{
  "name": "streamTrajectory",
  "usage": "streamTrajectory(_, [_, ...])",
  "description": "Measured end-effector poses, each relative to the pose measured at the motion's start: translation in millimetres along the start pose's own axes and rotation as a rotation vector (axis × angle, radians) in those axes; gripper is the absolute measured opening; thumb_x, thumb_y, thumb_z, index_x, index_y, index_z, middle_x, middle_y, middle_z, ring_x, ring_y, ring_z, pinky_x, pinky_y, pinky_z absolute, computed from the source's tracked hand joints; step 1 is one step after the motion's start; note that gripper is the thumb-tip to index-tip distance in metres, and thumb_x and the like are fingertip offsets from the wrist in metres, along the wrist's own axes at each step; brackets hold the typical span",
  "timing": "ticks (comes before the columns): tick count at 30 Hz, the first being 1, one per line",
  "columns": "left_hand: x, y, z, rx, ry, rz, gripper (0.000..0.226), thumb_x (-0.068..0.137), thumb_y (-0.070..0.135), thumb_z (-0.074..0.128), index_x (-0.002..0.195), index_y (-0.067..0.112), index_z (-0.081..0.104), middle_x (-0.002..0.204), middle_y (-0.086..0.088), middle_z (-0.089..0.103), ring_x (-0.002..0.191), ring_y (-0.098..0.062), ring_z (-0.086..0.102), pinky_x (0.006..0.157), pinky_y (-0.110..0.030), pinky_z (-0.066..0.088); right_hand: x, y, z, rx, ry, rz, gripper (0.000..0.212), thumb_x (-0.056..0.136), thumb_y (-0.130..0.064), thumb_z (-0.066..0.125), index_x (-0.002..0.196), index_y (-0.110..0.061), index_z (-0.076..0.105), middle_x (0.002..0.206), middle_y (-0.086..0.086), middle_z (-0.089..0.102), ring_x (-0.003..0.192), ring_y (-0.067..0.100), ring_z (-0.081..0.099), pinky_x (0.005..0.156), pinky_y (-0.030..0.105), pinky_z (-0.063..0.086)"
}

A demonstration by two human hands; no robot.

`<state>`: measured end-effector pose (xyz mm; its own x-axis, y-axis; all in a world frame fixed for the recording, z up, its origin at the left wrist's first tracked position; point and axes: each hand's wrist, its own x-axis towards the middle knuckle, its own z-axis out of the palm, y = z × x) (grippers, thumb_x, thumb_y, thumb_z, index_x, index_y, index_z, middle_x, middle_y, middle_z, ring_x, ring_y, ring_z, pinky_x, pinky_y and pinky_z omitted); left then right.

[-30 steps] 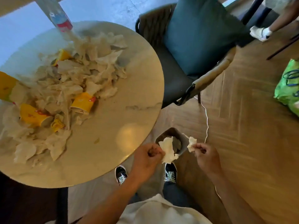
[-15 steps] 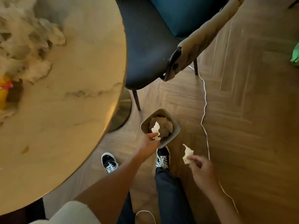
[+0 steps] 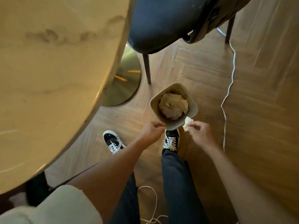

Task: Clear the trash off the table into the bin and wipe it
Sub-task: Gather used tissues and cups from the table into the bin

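Beige bin [image 3: 191,101] stands on the wood floor [image 3: 258,94] just right of the round marble table [image 3: 56,70], its mouth open upward and crumpled paper trash [image 3: 173,105] heaped inside. Right hand [image 3: 199,133] sits at the near-right corner of the bin — grip narrow, thumb and fingertips pinching a small white tissue scrap [image 3: 187,123] that overlaps the bin's rim. Left hand [image 3: 152,131] is at the near-left corner of the bin, fingers curled toward the thumb; nothing visible in that grip. Only the table's near-right arc is in view, its brass pedestal base [image 3: 126,84] showing beneath the edge. Dark chair [image 3: 161,21] stands on the far side of the bin, one leg close to the base. White cable [image 3: 229,88] trails along the floor to the right, apart from the bin. Black sneakers [image 3: 113,143] with white laces — the right one touches the bin's near edge.
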<state>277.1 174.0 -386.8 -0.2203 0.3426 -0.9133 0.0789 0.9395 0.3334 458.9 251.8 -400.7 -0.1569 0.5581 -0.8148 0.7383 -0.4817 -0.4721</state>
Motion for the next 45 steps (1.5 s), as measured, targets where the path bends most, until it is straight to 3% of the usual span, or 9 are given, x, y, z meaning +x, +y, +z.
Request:
streamTrajectory(5, [-41.8,-20.7,-27.1,-0.139,0.068,-0.003,0.027,0.089,0.013,0.054,0.112,0.020,0.067,0.095,0.001,0.067,0.076,-0.013,0.060,0.068,-0.027,0.049,4.2,-25.6,11.1,0.009,-0.068,0.021,0.023,0.088,-0.016,0.060,0.106,-0.026,0.069,0.109,0.000,0.067,0.097,0.018,0.062,0.085,0.034,0.052])
streamTrajectory(9, [-84.8,-34.0,-45.1,-0.193,0.088,0.033,0.024,0.089,0.016,0.056,0.107,0.027,0.067,0.105,0.002,0.069,0.085,-0.009,0.064,0.073,-0.023,0.050,-22.0,-40.4,6.4,-0.050,-0.087,0.068,0.025,0.093,-0.014,0.057,0.116,-0.011,0.065,0.101,0.003,0.063,0.092,0.017,0.058,0.079,0.031,0.046])
streamTrajectory(14, [-155.1,-44.6,-64.8,-0.239,0.087,0.088,0.020,0.091,0.018,0.057,0.104,0.030,0.066,0.104,0.002,0.068,0.090,-0.013,0.066,0.080,-0.029,0.054,-84.0,-65.4,-1.1,-0.042,-0.086,0.021,0.024,0.094,-0.014,0.058,0.117,-0.012,0.063,0.101,0.001,0.064,0.096,0.016,0.060,0.082,0.030,0.048])
streamTrajectory(21, [-266.2,-63.6,-115.5,-0.303,0.228,0.191,0.019,0.091,0.014,0.061,0.101,0.029,0.067,0.100,0.006,0.068,0.097,-0.007,0.063,0.091,-0.026,0.051,-192.0,-118.3,15.1,-0.036,-0.113,-0.155,0.015,0.093,-0.011,0.058,0.105,-0.016,0.066,0.090,-0.002,0.066,0.084,0.011,0.064,0.066,0.021,0.048])
streamTrajectory(26, [-320.4,-85.0,-164.8,-0.462,0.326,0.238,0.017,0.091,0.012,0.062,0.103,0.022,0.070,0.102,-0.001,0.068,0.094,-0.012,0.063,0.084,-0.024,0.051,-247.7,-166.2,40.9,-0.146,-0.235,-0.294,0.013,0.094,-0.020,0.059,0.103,-0.026,0.067,0.095,-0.005,0.066,0.091,0.010,0.062,0.075,0.024,0.049])
streamTrajectory(31, [-340.8,-109.1,-221.0,-0.525,0.493,0.302,0.015,0.093,0.013,0.060,0.104,0.019,0.069,0.093,-0.002,0.068,0.077,-0.014,0.061,0.054,-0.010,0.044,-278.3,-240.1,84.8,-0.181,-0.290,-0.414,0.012,0.094,-0.017,0.060,0.101,-0.024,0.067,0.094,0.001,0.069,0.083,0.011,0.064,0.072,0.021,0.049])
streamTrajectory(36, [-345.4,-133.8,-280.3,-0.564,0.538,0.373,0.015,0.093,0.015,0.061,0.101,0.026,0.068,0.094,-0.004,0.069,0.078,-0.012,0.064,0.065,-0.019,0.044,-287.9,-299.5,146.4,-0.275,-0.293,-0.595,0.016,0.090,-0.018,0.063,0.086,-0.033,0.068,0.090,0.001,0.070,0.085,0.018,0.066,0.076,0.032,0.051])
streamTrajectory(40, [-346.6,-150.4,-325.5,-0.610,0.564,0.390,0.017,0.093,0.012,0.059,0.104,0.022,0.068,0.097,-0.005,0.067,0.083,-0.014,0.063,0.063,-0.013,0.045,-292.7,-335.5,211.2,-0.427,-0.280,-0.704,0.018,0.089,-0.024,0.064,0.106,-0.025,0.067,0.091,-0.002,0.066,0.082,0.011,0.062,0.078,0.027,0.048])
streamTrajectory(45, [-342.6,-169.4,-369.5,-0.619,0.564,0.391,0.017,0.094,0.013,0.058,0.106,0.021,0.068,0.100,-0.007,0.067,0.086,-0.015,0.063,0.063,-0.012,0.044,-292.3,-363.9,291.4,-0.732,-0.115,-0.872,0.051,0.086,-0.041,0.064,0.131,-0.020,0.054,0.117,0.006,0.058,0.110,0.024,0.055,0.088,0.034,0.045])
